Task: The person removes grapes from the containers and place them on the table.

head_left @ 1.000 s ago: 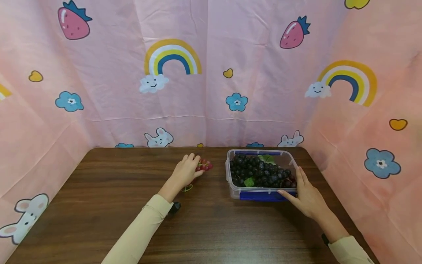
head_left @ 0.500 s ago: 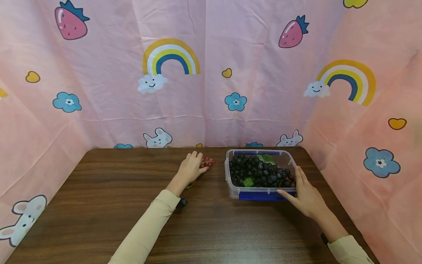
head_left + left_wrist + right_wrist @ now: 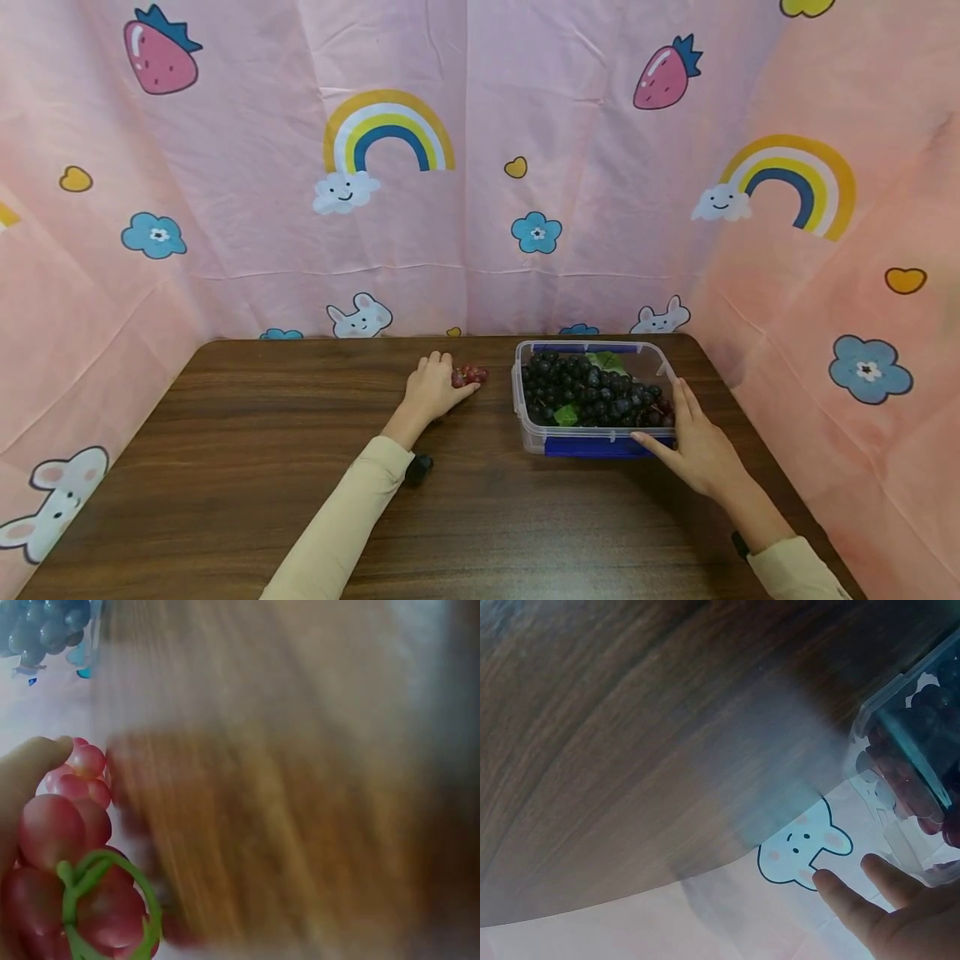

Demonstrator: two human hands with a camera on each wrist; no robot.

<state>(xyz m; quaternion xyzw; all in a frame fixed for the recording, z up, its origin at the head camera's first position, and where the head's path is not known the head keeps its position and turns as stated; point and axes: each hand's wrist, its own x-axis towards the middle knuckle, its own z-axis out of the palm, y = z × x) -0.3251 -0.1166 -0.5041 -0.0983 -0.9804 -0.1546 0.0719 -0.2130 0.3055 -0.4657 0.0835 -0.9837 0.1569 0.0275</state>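
My left hand point(image 3: 430, 392) is around a bunch of red grapes point(image 3: 470, 377) on the table, its thumb stretched along the near side. In the left wrist view the thumb point(image 3: 34, 761) lies against the red grapes point(image 3: 52, 832), and a curled green stem point(image 3: 112, 859) shows on top. My right hand point(image 3: 701, 454) rests with straight fingers at the near right corner of a clear plastic container point(image 3: 534, 437) with blue clips. Dark grapes point(image 3: 573, 387) and green leaves point(image 3: 566, 414) fill much of it. In the right wrist view two fingertips point(image 3: 847, 896) show beside the container wall.
The dark wooden table point(image 3: 247, 467) reaches back to a pink printed cloth point(image 3: 480, 217), which also hangs at both sides. The container stands near the table's right edge, a short way right of the red grapes.
My left hand and the red grapes have shifted slightly to the right. The thumb stretches farther out, and the green stem is hidden in the head view. The right hand and container stay put.
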